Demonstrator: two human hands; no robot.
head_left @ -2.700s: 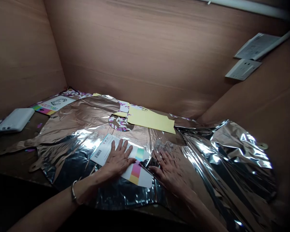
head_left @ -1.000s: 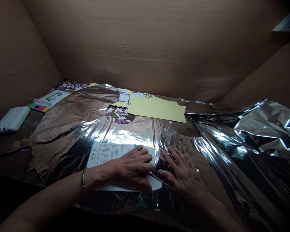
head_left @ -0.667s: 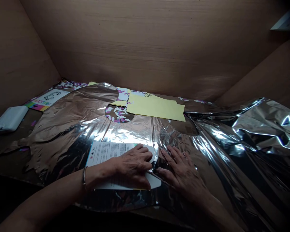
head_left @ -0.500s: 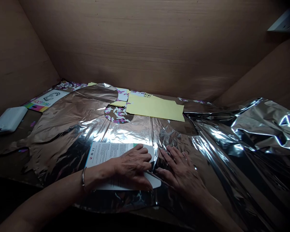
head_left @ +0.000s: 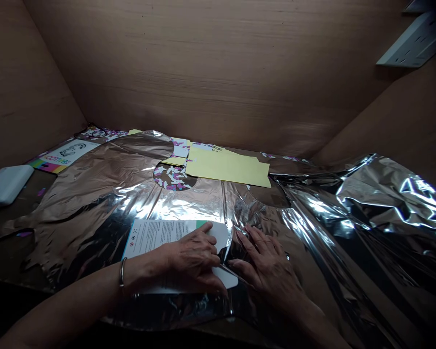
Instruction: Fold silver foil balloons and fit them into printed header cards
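Observation:
A large shiny silver foil sheet (head_left: 105, 189) lies flattened over the desk. On it sits a white printed card (head_left: 156, 235) with small text and a teal edge. My left hand (head_left: 192, 257), with a bangle on its wrist, lies on the card's right end, fingers curled and pressing it down against the foil. Right beside it, my right hand (head_left: 267, 264) lies flat on the foil with fingers stretched out, its fingertips by the card's right edge.
A yellow paper sheet (head_left: 227, 168) and a confetti-patterned piece (head_left: 172, 177) lie farther back. A white box (head_left: 5, 184) and a colourful card (head_left: 63, 155) sit at the far left. Crumpled foil (head_left: 385, 198) bulges at the right. Wooden walls enclose the desk.
The card, earlier showing a coloured face, now shows its printed text side. My left hand shifted to its right end and curled. Both hands have barely moved over the last second.

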